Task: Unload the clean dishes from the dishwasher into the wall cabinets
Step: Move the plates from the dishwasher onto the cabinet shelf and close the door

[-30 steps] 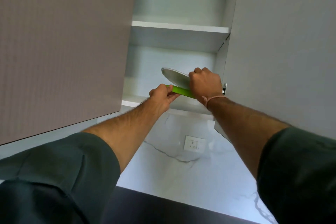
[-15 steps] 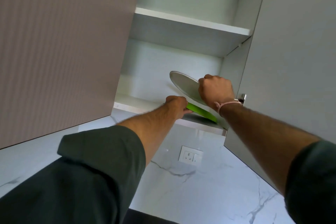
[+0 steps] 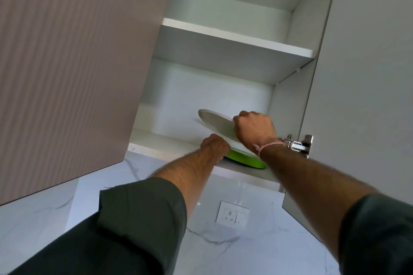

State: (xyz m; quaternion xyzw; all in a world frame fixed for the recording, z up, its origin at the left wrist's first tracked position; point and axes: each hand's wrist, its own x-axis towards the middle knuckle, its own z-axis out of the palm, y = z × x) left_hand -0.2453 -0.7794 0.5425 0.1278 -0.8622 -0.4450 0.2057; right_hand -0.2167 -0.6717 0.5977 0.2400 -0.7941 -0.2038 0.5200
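Green plate [image 3: 245, 159] lies on white cabinet shelf [image 3: 156, 143] above marbled wall [image 3: 268, 241].

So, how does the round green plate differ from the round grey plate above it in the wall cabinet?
The round green plate lies flat on the lower shelf; the round grey plate is tilted above it. The left hand holds the green plate's edge; the right hand grips the grey one. Both are round and inside the open cabinet.

1. The white plate [image 3: 215, 124] is round and tilted with its far edge raised. The right hand [image 3: 254, 129] grips its near rim, just above the green plate [image 3: 243, 159].
2. The green plate lies flat at the front of the bottom shelf [image 3: 161, 143] of the open wall cabinet [image 3: 201, 94].
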